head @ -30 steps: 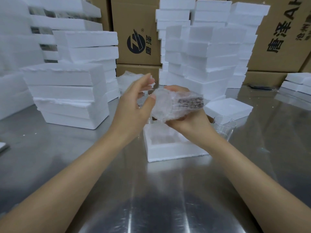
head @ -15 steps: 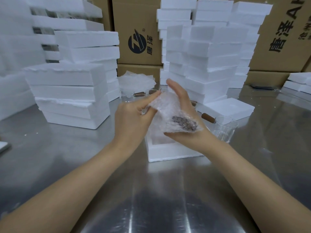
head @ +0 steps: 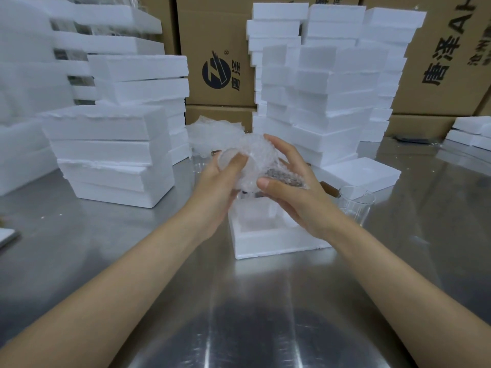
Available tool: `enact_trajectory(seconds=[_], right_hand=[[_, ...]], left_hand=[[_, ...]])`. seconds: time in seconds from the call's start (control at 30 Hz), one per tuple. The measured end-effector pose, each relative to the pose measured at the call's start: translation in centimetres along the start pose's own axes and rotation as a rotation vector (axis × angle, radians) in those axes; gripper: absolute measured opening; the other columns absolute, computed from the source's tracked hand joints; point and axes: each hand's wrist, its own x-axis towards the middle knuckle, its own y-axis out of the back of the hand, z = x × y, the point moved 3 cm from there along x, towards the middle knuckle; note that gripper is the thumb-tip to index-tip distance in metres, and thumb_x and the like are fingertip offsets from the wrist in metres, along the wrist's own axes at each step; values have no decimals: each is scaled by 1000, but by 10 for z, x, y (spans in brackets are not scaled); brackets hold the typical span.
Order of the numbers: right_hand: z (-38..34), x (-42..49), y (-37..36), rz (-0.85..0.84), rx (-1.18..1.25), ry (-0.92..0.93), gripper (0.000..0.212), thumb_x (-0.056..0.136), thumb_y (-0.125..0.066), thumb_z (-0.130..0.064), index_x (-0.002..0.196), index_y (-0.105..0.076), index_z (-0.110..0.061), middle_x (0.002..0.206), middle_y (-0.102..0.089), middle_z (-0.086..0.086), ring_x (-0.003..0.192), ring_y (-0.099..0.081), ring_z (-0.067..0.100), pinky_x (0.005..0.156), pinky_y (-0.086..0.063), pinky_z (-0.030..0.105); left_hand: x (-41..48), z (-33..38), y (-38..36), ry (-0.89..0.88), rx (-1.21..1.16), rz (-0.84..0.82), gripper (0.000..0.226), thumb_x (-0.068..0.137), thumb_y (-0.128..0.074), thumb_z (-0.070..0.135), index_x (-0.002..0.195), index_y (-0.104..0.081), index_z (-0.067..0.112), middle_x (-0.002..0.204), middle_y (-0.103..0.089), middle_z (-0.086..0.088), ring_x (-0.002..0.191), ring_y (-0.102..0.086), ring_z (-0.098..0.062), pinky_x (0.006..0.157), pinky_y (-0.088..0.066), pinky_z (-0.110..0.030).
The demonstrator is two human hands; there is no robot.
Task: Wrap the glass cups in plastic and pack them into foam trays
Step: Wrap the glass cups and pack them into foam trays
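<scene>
Holding the wrapped glass cup (head: 256, 162) were both hands, raised above the open foam tray (head: 265, 245) and clear of it. Left hand (head: 218, 181) gripped the left end, fingers curled round it, thumb pressed on the bubble wrap. Right hand (head: 295, 192) clasped the right side: fingers curved over the top, thumb pinching the wrap on the near side. A dark patch showed through the wrap (could not tell what). Tray sat mid steel table (head: 239, 314), cavity up, nothing seen inside.

Bare glass cup (head: 356, 204) stood upright just right of the tray, apart from it. Foam lid (head: 361, 173) lay flat behind that cup. Loose bubble wrap (head: 212, 134) was piled behind the hands. Left foam stacks (head: 111, 155) sat toward the far-left corner, taller foam stacks (head: 324, 102) along the far edge. Cardboard boxes (head: 218, 35) stood behind them.
</scene>
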Motion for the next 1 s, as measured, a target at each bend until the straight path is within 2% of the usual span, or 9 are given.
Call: enact_trajectory(seconds=[0.23, 0.33, 0.4, 0.5, 0.63, 0.73, 0.83, 0.93, 1.0], right_hand=[[4, -3, -11, -173, -53, -66, 64, 80, -64, -42, 135, -31, -40, 125, -58, -24, 120, -54, 2, 88, -46, 15], [8, -2, -14, -76, -138, -82, 59, 72, -71, -50, 120, -38, -40, 113, -66, -14, 95, -63, -3, 72, -48, 13], [9, 0, -12, 54, -185, -56, 49, 72, -74, -44, 110, -44, -36, 102, -67, -12, 73, -62, -6, 58, -44, 9], [4, 3, -1, 175, -142, -43, 31, 82, -65, -30, 111, -58, -23, 98, -67, -13, 78, -64, -1, 61, -45, 11], [-5, 1, 0, 132, -207, -27, 15, 95, -53, -12, 99, -66, -18, 60, -58, -24, 49, -52, -4, 48, -35, 5], [-6, -1, -7, 123, -382, 13, 18, 97, -51, -16, 102, -67, -22, 56, -53, -23, 49, -44, 0, 51, -33, 10], [-9, -3, -12, 152, -516, 56, 16, 96, -52, -18, 103, -67, -21, 65, -57, -23, 60, -48, 1, 56, -35, 11], [-10, -4, -17, 169, -622, 89, 22, 93, -52, -16, 111, -65, -19, 91, -67, -4, 84, -58, 13, 76, -47, 29], [-9, -3, -17, 185, -665, 99, 28, 89, -50, -11, 111, -65, -20, 90, -64, 4, 83, -56, 14, 73, -43, 25]], left_hand=[[1, -1, 9, -14, 39, 69, 29, 86, -52, 2, 112, -65, -1, 112, -66, -25, 108, -62, -40, 96, -47, -53], [0, -4, 11, -51, 241, 216, 30, 82, -52, 6, 80, -75, 24, 78, -74, 2, 79, -71, -13, 73, -57, -30], [-3, 0, 8, -153, 390, 265, 40, 85, -52, 7, 60, -68, 33, 57, -64, 18, 56, -59, 4, 54, -45, -13], [-3, 2, 3, -235, 401, 160, 14, 88, -55, 35, 91, -68, 31, 87, -71, 18, 87, -66, -4, 76, -51, -22], [-4, -2, 1, -259, 539, 63, 53, 98, -42, 45, 148, -32, 31, 121, -37, 43, 117, -39, 14, 96, -31, -12], [-2, -3, 3, -284, 625, 102, 52, 103, -38, 34, 152, -25, 20, 116, -44, 30, 95, -37, 28, 79, -24, 9], [-3, -2, 5, -353, 659, 177, 41, 103, -41, 25, 142, -45, 13, 87, -49, 25, 72, -44, 31, 72, -30, 8], [-7, -2, 5, -424, 656, 246, 31, 102, -45, 17, 130, -57, 16, 96, -60, 16, 83, -55, 13, 72, -35, 4], [-9, -4, 2, -432, 677, 215, 47, 101, -46, 16, 147, -36, 19, 108, -56, 24, 90, -53, 20, 74, -33, 5]])
